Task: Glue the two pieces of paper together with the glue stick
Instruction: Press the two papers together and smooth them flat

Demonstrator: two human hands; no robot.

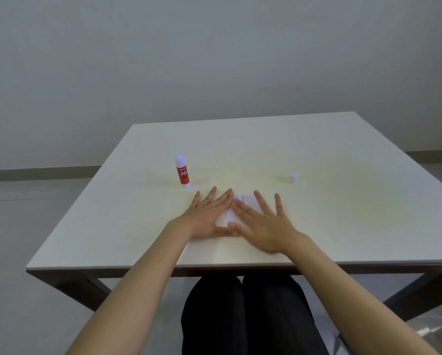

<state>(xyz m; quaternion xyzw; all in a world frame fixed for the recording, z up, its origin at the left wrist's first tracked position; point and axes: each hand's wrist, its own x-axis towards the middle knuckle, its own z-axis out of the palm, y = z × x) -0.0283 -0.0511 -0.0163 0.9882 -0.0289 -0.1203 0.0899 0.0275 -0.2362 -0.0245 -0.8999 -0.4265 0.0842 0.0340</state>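
White paper lies flat on the pale table, mostly hidden under my hands; I cannot tell the two pieces apart. My left hand presses flat on its left part, fingers spread. My right hand lies flat on its right part, fingers spread, thumb tip touching the left thumb. The glue stick, red label with a white body and the purple glue tip exposed, stands upright beyond my left hand. Its white cap sits apart to the far right.
The table's near edge runs just above my dark-trousered legs. Grey floor surrounds the table, and a plain wall stands behind it. Something shiny and clear lies on the floor at lower right.
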